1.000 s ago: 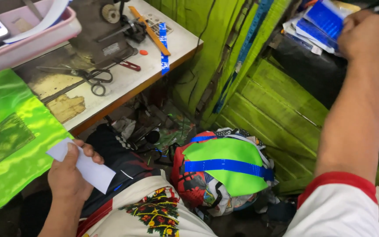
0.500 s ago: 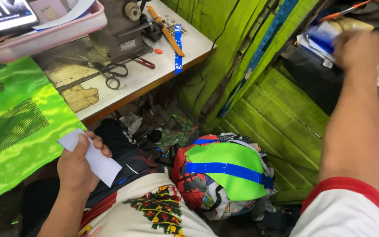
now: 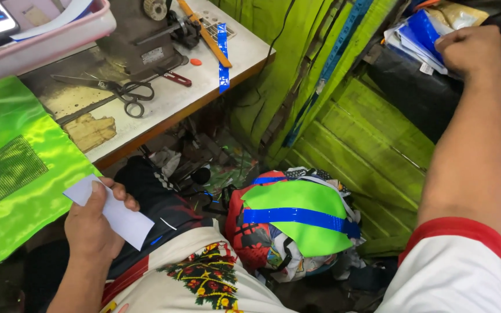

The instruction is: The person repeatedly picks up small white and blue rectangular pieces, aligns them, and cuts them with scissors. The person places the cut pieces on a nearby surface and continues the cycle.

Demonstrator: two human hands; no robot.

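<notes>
White paper slip (image 3: 114,213) — pinched in left hand (image 3: 95,223), thumb on top, held low over the lap beside bright green fabric (image 3: 13,168). Unchanged in grip since half a second ago; shifted slightly rightward in view with the head camera's turn. Right hand (image 3: 472,49) closed into a fist on blue plastic packets (image 3: 420,36) at upper right, well apart from the slip; half a second ago blurred, now sharp and settled on the stack. Between the hands, below: bundle of green fabric with blue stripe (image 3: 297,223). On worn table (image 3: 163,110) — black scissors (image 3: 124,93), blue tape strip (image 3: 222,55), sewing machine base (image 3: 140,35).
</notes>
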